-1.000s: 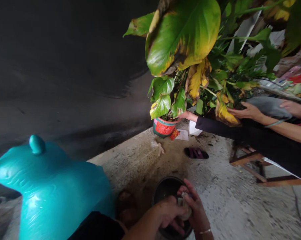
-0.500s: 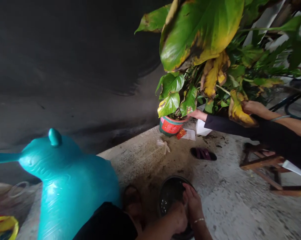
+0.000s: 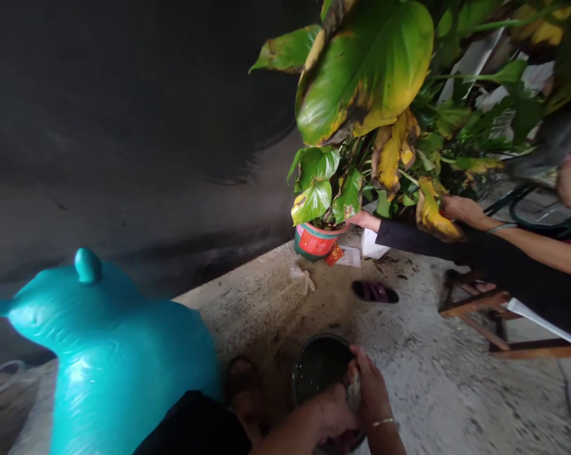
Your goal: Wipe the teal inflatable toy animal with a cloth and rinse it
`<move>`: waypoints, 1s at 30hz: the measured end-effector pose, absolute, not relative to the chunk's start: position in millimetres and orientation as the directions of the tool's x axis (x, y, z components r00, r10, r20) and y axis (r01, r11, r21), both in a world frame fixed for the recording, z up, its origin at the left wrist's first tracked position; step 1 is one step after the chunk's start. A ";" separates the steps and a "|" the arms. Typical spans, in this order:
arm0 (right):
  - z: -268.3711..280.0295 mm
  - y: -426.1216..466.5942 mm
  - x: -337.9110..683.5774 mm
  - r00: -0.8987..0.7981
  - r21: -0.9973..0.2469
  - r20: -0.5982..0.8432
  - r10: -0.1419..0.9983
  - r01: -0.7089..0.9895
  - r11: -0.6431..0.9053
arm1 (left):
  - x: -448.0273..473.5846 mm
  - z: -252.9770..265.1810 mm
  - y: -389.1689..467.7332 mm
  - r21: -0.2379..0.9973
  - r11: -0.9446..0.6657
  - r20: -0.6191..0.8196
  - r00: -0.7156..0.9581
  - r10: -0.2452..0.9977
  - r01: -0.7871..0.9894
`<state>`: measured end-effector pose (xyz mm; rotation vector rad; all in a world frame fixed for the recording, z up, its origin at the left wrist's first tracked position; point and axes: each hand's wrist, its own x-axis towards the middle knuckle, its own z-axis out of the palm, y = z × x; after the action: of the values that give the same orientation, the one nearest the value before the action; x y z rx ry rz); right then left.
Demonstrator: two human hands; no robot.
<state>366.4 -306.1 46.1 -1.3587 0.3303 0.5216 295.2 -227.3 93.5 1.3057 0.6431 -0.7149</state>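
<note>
I see my two hands, left hand (image 3: pixel 330 414) and right hand (image 3: pixel 369 392), pressed together over one dark bowl (image 3: pixel 316 373) at the bottom edge; whether either grip holds anything I cannot tell. One teal container (image 3: pixel 110 360) crowds left; bare concrete floor (image 3: pixel 456 392) opens right.

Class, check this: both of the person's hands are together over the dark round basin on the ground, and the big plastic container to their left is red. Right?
Not quite. The head view shows the big plastic container is teal, not red. The left hand and right hand are indeed together over the dark round basin.
</note>
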 end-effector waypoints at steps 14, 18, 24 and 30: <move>73.4 -333.5 378.7 0.650 -0.478 -0.493 0.578 -0.757 0.445 | 307.1 91.7 -223.0 0.567 0.527 -0.495 0.773 -0.396 0.633; 85.4 -318.8 374.9 0.637 -0.506 -0.329 0.697 -0.742 0.439 | 303.9 84.9 -225.9 0.537 0.573 -0.382 0.784 -0.489 0.619; 114.2 -317.1 376.7 0.760 -0.711 -0.193 0.620 -0.545 0.446 | 304.5 92.5 -218.2 0.508 0.622 -0.287 0.798 -0.529 0.595; 108.5 -309.9 382.1 0.771 -0.803 -0.234 0.592 -0.496 0.329 | 303.0 91.5 -223.1 0.688 0.469 -0.463 0.833 -0.304 0.554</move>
<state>382.1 -309.9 108.5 -1.0095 -0.1079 0.7139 303.0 -223.1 91.5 0.9467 0.2940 -0.5350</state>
